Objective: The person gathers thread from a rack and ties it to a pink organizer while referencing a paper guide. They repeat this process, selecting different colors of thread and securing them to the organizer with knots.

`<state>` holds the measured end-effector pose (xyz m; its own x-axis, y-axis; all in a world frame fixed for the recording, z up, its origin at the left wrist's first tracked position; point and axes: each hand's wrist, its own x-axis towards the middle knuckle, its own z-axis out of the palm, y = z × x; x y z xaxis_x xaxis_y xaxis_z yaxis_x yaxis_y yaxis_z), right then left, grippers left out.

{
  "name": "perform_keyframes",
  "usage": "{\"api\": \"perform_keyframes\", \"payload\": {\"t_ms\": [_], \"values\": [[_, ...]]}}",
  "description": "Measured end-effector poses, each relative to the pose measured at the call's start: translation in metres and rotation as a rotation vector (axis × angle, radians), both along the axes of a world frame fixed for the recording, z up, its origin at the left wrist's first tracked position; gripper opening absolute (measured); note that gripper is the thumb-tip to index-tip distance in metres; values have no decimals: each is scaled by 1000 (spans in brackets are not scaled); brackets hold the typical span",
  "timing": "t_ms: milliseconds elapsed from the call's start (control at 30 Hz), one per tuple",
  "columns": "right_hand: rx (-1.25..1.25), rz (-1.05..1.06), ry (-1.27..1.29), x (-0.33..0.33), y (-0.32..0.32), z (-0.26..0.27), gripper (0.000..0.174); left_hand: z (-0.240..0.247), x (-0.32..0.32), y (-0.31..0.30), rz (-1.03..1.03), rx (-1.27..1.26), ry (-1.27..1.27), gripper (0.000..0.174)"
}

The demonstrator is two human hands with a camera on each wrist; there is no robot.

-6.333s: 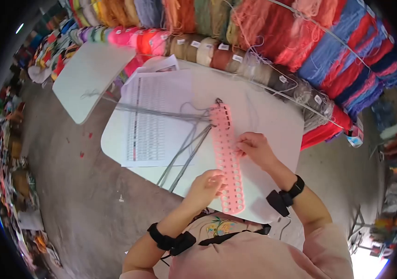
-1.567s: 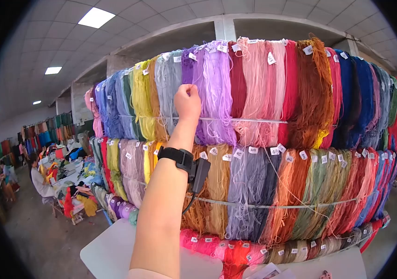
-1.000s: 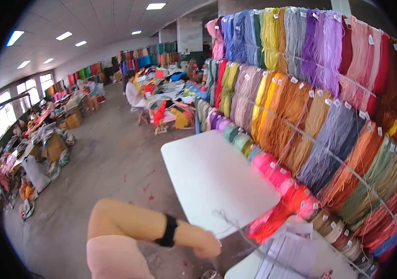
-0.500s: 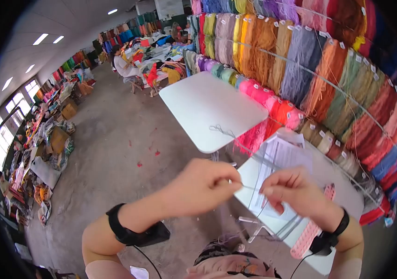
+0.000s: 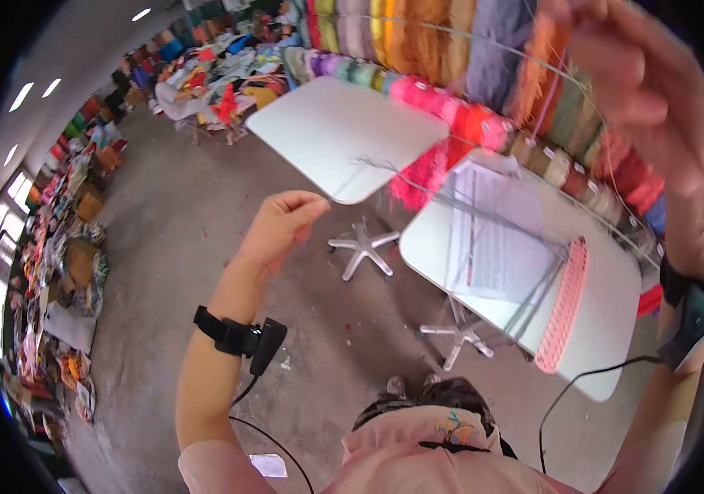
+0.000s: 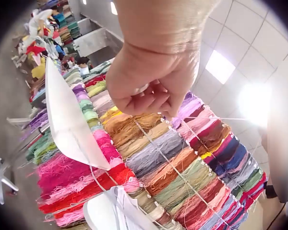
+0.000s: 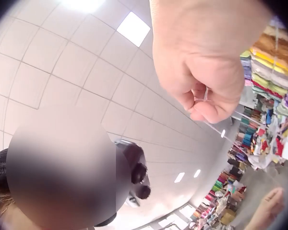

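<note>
My left hand (image 5: 282, 230) is raised over the floor, thumb and forefinger pinching a fine pale thread (image 6: 216, 118) that runs off to the right in the left wrist view. High at the right of the head view, my right hand (image 5: 648, 99) is blurred and close to the camera. In the right wrist view its fingertips pinch pale thread (image 7: 221, 132), which stretches down toward the left hand. A pink card with rows of holes (image 5: 562, 305) lies on the near white table (image 5: 607, 329). Grey threads (image 5: 492, 212) trail from it across a printed sheet (image 5: 484, 263).
A second white table (image 5: 343, 132) stands farther left. Behind both tables, racks hold labelled yarn skeins in many colours, with orange (image 5: 541, 74) and pink ones (image 5: 426, 103) among them. A person (image 5: 177, 99) sits by a heap of coloured yarn at the back.
At 1.6 s ago my left hand was up at the purple skeins. Half a second ago both hands were close together; since then the right has risen to the right and the left has moved left.
</note>
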<state>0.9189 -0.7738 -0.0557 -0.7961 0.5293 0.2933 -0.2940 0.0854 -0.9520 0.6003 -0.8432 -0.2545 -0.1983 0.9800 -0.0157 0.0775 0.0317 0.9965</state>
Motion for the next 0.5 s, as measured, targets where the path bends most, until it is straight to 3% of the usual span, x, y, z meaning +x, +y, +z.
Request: {"api": "perform_keyframes", "payload": {"t_ms": [267, 500], "values": [[-172, 306, 430, 60, 19, 25, 31, -26, 43, 45, -98, -51, 100, 16], [-137, 253, 538, 134, 23, 51, 31, -39, 104, 75, -107, -100, 234, 18]]}}
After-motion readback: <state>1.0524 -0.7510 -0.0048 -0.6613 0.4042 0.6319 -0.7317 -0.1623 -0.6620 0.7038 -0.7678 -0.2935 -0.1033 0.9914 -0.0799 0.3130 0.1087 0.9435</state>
